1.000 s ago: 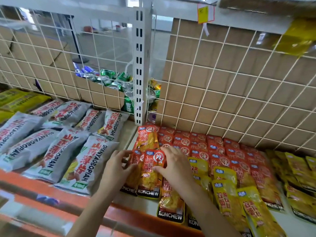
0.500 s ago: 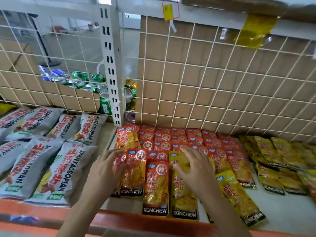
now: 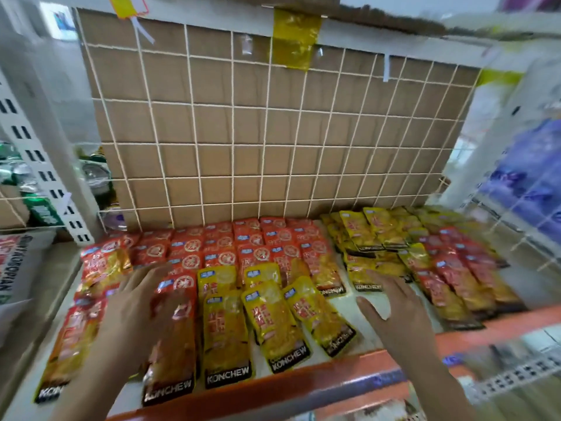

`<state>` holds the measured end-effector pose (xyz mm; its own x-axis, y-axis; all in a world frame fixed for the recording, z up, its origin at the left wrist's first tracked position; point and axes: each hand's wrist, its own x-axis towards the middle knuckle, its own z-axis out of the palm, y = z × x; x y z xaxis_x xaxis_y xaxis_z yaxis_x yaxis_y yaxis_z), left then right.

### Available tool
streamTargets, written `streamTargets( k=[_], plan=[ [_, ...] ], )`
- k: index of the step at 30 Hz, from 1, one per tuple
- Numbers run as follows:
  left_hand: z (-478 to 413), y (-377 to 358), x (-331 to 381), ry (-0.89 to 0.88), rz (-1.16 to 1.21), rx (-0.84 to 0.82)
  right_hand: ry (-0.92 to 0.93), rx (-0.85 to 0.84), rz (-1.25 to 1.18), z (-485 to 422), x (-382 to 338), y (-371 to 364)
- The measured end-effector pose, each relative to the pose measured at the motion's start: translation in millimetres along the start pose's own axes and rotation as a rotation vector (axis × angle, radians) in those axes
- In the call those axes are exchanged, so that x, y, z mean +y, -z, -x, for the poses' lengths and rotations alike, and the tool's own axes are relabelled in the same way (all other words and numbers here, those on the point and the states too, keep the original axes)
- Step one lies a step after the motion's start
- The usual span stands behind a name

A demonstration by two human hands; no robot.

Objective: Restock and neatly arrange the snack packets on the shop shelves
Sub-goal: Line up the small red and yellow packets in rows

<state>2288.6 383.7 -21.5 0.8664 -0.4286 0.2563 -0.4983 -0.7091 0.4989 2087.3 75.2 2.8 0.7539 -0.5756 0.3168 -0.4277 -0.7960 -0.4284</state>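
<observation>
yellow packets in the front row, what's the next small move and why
Probably move the open right hand onto the nearest slanted yellow packet and turn it square to the orange shelf edge. It and its neighbour lie askew, while the straight yellow packet lines up.

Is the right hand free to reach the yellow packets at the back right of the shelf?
Probably yes: the right hand is open, holding nothing, and those yellow packets lie flat beyond its fingers, with nothing standing between.
</observation>
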Motion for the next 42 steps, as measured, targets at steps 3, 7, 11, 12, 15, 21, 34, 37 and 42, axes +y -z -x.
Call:
streamTargets(
  k=[3, 7, 11, 12, 15, 21, 34, 37, 42],
  plan=[
    [-11.0, -16.1, 19.9, -0.001, -0.002, -0.039, -0.073, 0.034, 0.002, 0.5, 37.5, 17.9],
    [-18.1, -33.8, 67.6, -0.04, 0.028, 0.009, -0.121, 0.073, 0.011, -7.6, 89.0, 35.1],
    [-23.0, -58.4, 115.4, -0.093, 0.038, 0.008, -0.113, 0.097, -0.006, -18.0, 135.4, 54.5],
    [-24.4, -65.4, 127.6, -0.077, 0.036, 0.006, -0.106, 0.101, -0.012, -20.5, 147.9, 58.7],
    [-29.6, -87.8, 158.3, -0.07, 0.032, -0.004, -0.107, 0.125, -0.007, -28.3, 182.1, 67.1],
    [-38.9, -130.2, 209.5, -0.144, 0.017, -0.021, -0.08, 0.106, -0.038, -44.0, 238.7, 73.3],
    [-11.6, -214.3, 329.9, -0.264, 0.129, -0.171, 0.068, -0.077, 0.03, -81.9, 260.5, 57.8],
    [-11.7, -224.9, 348.7, -0.198, 0.093, -0.301, 0.089, -0.167, 0.192, -84.9, 257.0, 53.9],
    [-13.7, -232.1, 368.6, -0.04, 0.042, -0.429, 0.031, -0.221, 0.071, -85.7, 252.8, 53.1]
  ],
)
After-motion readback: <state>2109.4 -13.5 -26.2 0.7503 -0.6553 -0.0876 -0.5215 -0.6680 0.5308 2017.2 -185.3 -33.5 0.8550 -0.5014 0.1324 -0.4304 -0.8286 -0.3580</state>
